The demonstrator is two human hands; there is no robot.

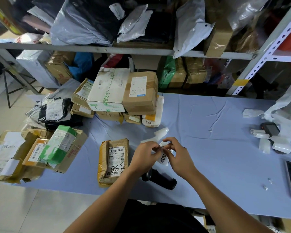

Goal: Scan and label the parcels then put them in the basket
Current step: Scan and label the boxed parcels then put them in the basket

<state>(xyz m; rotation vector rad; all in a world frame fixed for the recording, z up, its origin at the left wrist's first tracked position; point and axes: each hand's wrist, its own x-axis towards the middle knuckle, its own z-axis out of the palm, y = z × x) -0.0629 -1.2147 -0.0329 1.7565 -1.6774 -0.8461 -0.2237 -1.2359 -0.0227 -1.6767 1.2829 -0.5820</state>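
A small brown parcel (113, 161) wrapped in tape, with a barcode label on top, lies on the blue table (217, 132) just left of my hands. My left hand (144, 156) and my right hand (176, 156) meet above the table and both pinch a white label strip (163, 158) printed with black characters; its free end curls up toward the back. A black handheld scanner (160, 179) lies on the table under my wrists. No basket is in view.
A stack of cardboard parcels (123, 96) stands at the table's back left. More parcels (40, 152) are piled at the left edge. Label scraps, a dark handheld device (270, 130) and white plastic bags lie at the right. Shelves full of packages stand behind.
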